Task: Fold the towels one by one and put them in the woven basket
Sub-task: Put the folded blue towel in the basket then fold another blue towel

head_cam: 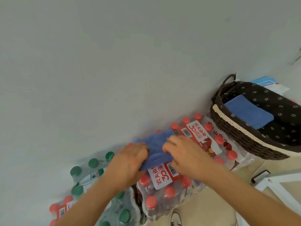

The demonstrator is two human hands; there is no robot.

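We see both hands on a blue towel [156,148], which lies bunched on top of a shrink-wrapped pack [164,185] of red-capped bottles. The left hand [130,159] has its fingers curled round the towel's left edge. The right hand [184,154] curls its fingers over the right edge, so each hand grips the cloth from its own side, knuckles up. The towel is blurred, and we cannot tell how many layers it has.

To the right stands the basket [241,139], dark brown weave with a cream lace trim and a loop handle at its far end. It sits just beside a second pack [203,136] of red-capped bottles, though we cannot tell whether the two touch. Its liner [268,98] is dark cloth dotted with small white flowers. A folded towel [249,111], also blue, lies flat inside against that liner, well apart from the hands.

Left of the hands we see a green-capped pack [91,170]. A pale wall [114,54] fills the upper part of the view. Behind the basket some blue and white packets [267,83] peek out (too blurred for us to read)
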